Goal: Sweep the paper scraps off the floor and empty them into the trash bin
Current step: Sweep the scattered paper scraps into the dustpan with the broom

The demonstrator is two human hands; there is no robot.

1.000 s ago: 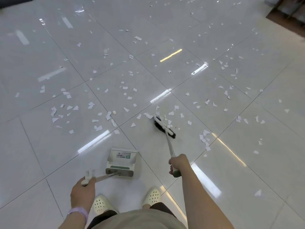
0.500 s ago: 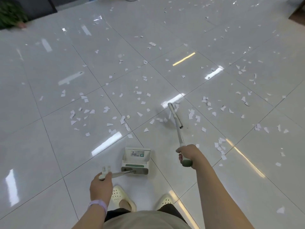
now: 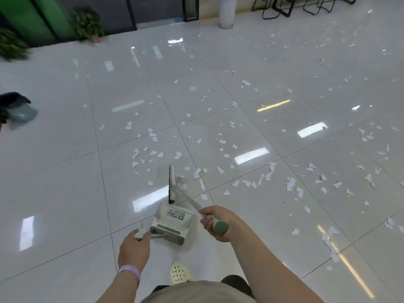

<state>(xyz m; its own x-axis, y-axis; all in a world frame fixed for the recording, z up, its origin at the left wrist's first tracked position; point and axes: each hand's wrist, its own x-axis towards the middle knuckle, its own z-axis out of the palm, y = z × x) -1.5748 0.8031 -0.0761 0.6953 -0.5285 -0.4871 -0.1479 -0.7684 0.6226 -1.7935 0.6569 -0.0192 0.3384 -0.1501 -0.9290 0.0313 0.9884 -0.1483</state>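
Where half a second earlier the broom head had been out among the paper scraps ahead of the person, it now lay drawn back to the mouth of the dustpan, bristles turned edge-on just in front of the pan's lip, with a few blurred scraps right beside it. That reads as one stroke nearly finished, a small batch brought to the pan, while most of the litter was spread over the tiled floor to the front and right. The right hand gripped the broom handle near its green end cap, fingers curled fully round the shaft. The left hand held the dustpan's handle, fingers wrapped over its white end, though its underside was hidden. A blurred grey-green container at the left edge may be the trash bin, but that could not be told.
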